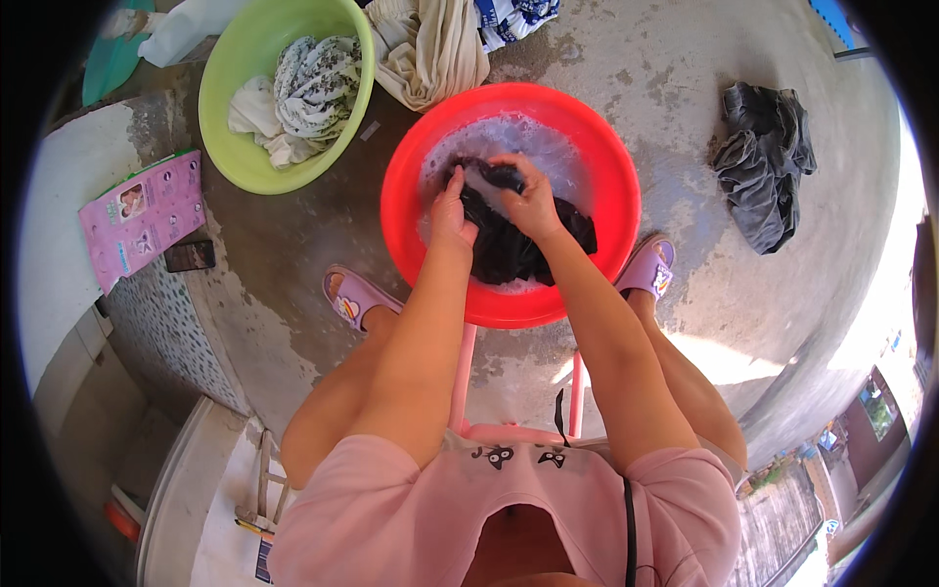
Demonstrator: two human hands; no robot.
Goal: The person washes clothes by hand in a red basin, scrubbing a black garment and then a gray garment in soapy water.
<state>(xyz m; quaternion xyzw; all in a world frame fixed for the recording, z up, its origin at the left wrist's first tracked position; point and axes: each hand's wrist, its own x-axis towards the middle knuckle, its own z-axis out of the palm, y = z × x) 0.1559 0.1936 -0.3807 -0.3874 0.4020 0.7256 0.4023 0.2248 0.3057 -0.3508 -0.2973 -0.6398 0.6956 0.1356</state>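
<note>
A red basin (608, 176) of sudsy water stands on the floor between my feet. Dark wet cloth (509, 249), perhaps a garment, lies partly in the suds, and its upper part is bunched between my hands. My left hand (453, 215) is closed on the cloth's left side, its thumb up along the fabric. With curled fingers, my right hand (528, 201) grips a folded bit of the same cloth on the right. Both hands are over the middle of the basin. Part of the cloth is hidden under my fingers and the foam.
A light green basin (220, 147) at the upper left holds white and patterned cloths. Beige cloth (430, 54) lies behind the red basin. Dark grey clothing (763, 161) is on the floor at right. A pink package (147, 215) and a phone (190, 256) rest on a ledge at left.
</note>
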